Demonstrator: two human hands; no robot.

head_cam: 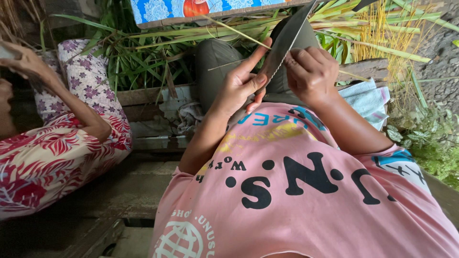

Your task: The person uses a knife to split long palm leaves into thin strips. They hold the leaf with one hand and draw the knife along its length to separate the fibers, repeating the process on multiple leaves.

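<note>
A pink printed shirt [306, 191] fills the near view. At far left sits another person in a red floral sleeve [43, 157], with green leaves [143, 62] piled behind. The left hand [241, 83] curls under a long dark knife blade [287, 38], thumb raised along it. The right hand [311, 71], fingers pressed together, pinches a thin leaf strip [234, 31] against the blade's edge.

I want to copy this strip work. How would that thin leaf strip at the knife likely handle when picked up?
Probably floppy and very light: the leaf strip is narrow and thin, bowing across the knee. It likely tears easily, since the knife edge sits against it. The left hand and right hand both pinch close at the blade, suggesting it needs steadying.
</note>
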